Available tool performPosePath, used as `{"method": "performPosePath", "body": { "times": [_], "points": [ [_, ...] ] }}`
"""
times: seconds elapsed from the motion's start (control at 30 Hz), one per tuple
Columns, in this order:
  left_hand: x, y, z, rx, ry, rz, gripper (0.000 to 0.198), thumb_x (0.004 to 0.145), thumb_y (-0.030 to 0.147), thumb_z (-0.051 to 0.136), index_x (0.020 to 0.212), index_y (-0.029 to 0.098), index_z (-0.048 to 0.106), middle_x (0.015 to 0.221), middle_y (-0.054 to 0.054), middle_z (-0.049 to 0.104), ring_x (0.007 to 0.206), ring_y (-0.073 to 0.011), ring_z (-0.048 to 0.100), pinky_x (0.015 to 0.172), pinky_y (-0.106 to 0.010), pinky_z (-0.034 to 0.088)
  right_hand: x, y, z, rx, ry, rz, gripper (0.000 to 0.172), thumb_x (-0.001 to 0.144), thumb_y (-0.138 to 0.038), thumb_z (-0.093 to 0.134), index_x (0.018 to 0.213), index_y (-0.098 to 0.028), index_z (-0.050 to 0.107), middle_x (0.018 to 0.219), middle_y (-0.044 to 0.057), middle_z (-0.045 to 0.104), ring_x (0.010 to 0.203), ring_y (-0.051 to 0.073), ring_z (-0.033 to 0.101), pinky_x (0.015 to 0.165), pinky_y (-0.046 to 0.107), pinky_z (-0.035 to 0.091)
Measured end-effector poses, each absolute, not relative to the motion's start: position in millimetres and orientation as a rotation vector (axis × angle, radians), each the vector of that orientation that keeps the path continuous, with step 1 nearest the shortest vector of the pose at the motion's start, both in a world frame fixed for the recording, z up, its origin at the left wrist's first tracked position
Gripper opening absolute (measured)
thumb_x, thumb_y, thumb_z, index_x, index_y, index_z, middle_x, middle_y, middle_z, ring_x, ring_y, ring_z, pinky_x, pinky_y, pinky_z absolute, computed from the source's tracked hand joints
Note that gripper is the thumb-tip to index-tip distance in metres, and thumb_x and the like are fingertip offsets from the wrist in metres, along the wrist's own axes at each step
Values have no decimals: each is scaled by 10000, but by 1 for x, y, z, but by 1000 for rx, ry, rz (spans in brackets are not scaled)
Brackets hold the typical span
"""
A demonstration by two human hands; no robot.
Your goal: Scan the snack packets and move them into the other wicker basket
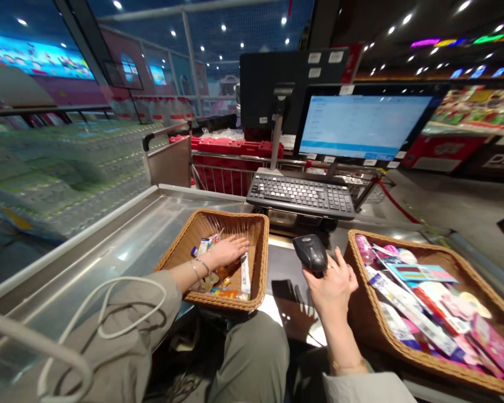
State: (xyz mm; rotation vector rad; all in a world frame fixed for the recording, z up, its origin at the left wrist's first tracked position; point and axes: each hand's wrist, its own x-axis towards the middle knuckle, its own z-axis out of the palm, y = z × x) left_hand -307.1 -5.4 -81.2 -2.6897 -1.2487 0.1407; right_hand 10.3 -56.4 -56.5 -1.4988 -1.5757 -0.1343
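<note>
My left hand (pixel 224 250) reaches into a brown wicker basket (pixel 172 246), palm down with its fingers stretched out together. Small packaged items (pixel 208 243) lie under and around it, and a slim white package (pixel 245 274) is by the fingertips. Whether the hand touches any of them I cannot tell. To the right of this basket, my right hand (pixel 334 285) grips a black barcode scanner (pixel 311 252), which is held above the counter. The scanner's handle is mostly hidden by the hand.
A second wicker basket (pixel 386 313) at the right is filled with colourful packaged goods (pixel 437 302). Ahead stand a keyboard (pixel 300 193) and a lit monitor (pixel 361 126). A pale cable (pixel 103 302) loops over my left sleeve. A metal counter (pixel 151 224) with a raised edge runs leftward.
</note>
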Motion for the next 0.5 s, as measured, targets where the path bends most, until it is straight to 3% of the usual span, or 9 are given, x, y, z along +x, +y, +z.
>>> {"method": "performPosePath", "body": {
  "times": [0.27, 0.5],
  "points": [
    [-302, 9, -124, -2903, -947, 131, 292, 872, 104, 577, 1103, 259, 664, 1279, -28, 666, 1210, -130, 585, 1068, -297, 379, 7, -56, -66, -1515, -1611, -51, 285, 775, -436, 542, 890, -208, 668, 1119, 112, 707, 1288, 301, 481, 1058, 531, 242],
    [-295, 5, -129, -2849, -979, 115, 137, 879, 149, 564, 949, 242, 637, 1060, -30, 717, 1052, -152, 630, 1094, -346, 336, 4, -58, -63, -1496, -1611, -31, 290, 779, -454, 546, 878, -213, 673, 1109, 108, 708, 1276, 301, 488, 1052, 531, 261]
  ]
}}
